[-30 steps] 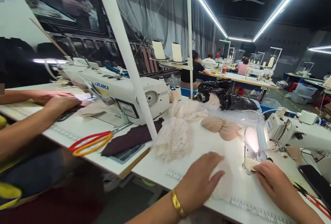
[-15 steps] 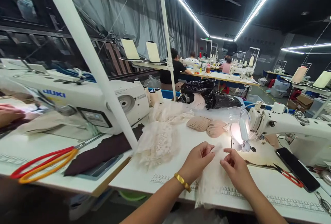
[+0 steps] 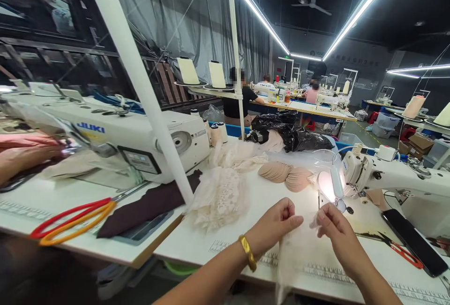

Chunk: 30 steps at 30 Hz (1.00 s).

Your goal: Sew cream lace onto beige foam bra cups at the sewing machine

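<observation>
A thin, sheer whitish fabric (image 3: 297,253) hangs between my two hands over the table's front edge. My left hand (image 3: 281,223), below a gold bracelet on the wrist, pinches its upper left corner. Opposite it, my right hand (image 3: 332,225) has its fingers closed on the fabric's upper right part, just in front of the lit sewing machine (image 3: 379,169). Behind my hands lie two fanned stacks of beige oval pads (image 3: 274,172). A heap of cream lace (image 3: 225,192) rests to the left of them.
Red-handled snips (image 3: 404,252) and a black phone (image 3: 415,241) lie at the right. On the left table are large scissors (image 3: 77,220), dark cloth (image 3: 147,209) and another machine (image 3: 140,136), with a co-worker's hand (image 3: 28,157) beside it. A white post (image 3: 140,84) rises between.
My hands have moved apart, the right one farther right, with the fabric stretched between them. The whole view has shifted slightly. At the far left the co-worker's hand shows more.
</observation>
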Available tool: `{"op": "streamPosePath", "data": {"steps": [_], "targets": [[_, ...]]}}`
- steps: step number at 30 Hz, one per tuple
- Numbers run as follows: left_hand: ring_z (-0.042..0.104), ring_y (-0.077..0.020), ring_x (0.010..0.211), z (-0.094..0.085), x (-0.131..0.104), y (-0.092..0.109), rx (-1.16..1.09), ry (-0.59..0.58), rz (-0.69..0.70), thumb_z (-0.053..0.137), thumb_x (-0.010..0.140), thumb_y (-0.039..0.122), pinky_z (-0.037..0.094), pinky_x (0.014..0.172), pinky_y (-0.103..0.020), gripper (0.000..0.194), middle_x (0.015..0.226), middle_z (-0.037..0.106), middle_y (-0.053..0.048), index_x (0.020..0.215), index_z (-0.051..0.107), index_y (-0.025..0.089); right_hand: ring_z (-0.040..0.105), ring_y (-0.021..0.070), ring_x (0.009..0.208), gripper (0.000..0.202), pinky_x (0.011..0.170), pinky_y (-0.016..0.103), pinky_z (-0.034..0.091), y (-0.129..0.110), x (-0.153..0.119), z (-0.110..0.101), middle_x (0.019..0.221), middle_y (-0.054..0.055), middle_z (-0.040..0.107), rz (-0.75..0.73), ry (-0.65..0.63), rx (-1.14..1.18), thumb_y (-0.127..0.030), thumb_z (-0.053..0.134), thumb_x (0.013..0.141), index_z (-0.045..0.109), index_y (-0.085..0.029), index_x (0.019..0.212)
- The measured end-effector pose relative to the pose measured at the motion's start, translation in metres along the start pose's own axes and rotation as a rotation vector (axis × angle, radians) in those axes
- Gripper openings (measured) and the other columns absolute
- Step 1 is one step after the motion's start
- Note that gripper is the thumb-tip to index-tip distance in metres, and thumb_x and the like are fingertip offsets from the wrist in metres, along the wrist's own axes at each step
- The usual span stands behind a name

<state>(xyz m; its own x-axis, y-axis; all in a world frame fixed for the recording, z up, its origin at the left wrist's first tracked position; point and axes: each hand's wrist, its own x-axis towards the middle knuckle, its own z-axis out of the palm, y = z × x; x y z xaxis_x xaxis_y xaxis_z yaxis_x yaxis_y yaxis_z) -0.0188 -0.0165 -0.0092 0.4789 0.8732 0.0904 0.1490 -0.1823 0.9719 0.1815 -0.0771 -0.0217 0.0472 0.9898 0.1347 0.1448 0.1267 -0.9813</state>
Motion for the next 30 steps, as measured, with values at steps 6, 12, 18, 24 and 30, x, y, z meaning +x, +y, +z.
{"op": "streamPosePath", "data": {"steps": [6, 12, 18, 24, 30], "targets": [[0.065, -0.0266, 0.109, -0.066, 0.067, 0.019, 0.62, 0.139, 0.076, 0.055, 0.094, 0.03, 0.051, 0.097, -0.038, 0.02, 0.112, 0.071, -0.009, 0.108, 0.066, 0.02, 0.053, 0.0147, 0.055, 0.043, 0.054, 0.026, 0.036, 0.026, 0.018, -0.005, 0.061, -0.006, 0.054, 0.122, 0.052, -0.018, -0.065, 0.057, 0.092, 0.05, -0.024, 0.083], [0.063, -0.0264, 0.116, -0.1, 0.113, 0.009, 0.913, 0.175, 0.007, 0.067, 0.097, 0.029, 0.05, 0.103, -0.05, 0.028, 0.127, 0.066, -0.01, 0.121, 0.065, 0.016, 0.055, 0.0162, 0.057, 0.046, 0.052, 0.027, 0.036, 0.037, 0.022, -0.005, 0.065, -0.004, 0.059, 0.115, 0.026, -0.01, -0.068, 0.056, 0.09, 0.051, -0.024, 0.082], [0.064, -0.031, 0.116, -0.101, 0.114, 0.024, 1.001, 0.343, 0.042, 0.055, 0.098, 0.02, 0.05, 0.103, -0.047, 0.019, 0.114, 0.072, -0.015, 0.102, 0.072, 0.014, 0.054, 0.0142, 0.054, 0.048, 0.052, 0.026, 0.038, 0.035, 0.023, -0.012, 0.067, -0.002, 0.065, 0.153, 0.029, 0.023, -0.07, 0.061, 0.087, 0.058, -0.022, 0.083], [0.068, -0.0203, 0.068, -0.056, 0.056, 0.043, 0.683, 0.179, 0.152, 0.057, 0.088, 0.041, 0.05, 0.057, -0.026, 0.026, 0.076, 0.073, 0.002, 0.093, 0.074, 0.023, 0.069, 0.0177, 0.067, 0.061, 0.056, 0.025, 0.044, 0.024, 0.016, -0.019, 0.086, 0.004, 0.07, 0.223, 0.04, 0.176, -0.078, 0.06, 0.082, 0.065, -0.019, 0.097], [0.062, -0.0205, 0.068, -0.019, 0.034, 0.039, 0.581, -0.101, 0.261, 0.055, 0.082, 0.03, 0.041, 0.059, -0.027, 0.018, 0.07, 0.069, 0.0, 0.073, 0.068, 0.022, 0.074, 0.0224, 0.077, 0.057, 0.063, 0.029, 0.051, 0.018, 0.011, -0.015, 0.081, 0.002, 0.067, 0.148, 0.019, 0.167, -0.071, 0.07, 0.08, 0.066, -0.018, 0.101]]}}
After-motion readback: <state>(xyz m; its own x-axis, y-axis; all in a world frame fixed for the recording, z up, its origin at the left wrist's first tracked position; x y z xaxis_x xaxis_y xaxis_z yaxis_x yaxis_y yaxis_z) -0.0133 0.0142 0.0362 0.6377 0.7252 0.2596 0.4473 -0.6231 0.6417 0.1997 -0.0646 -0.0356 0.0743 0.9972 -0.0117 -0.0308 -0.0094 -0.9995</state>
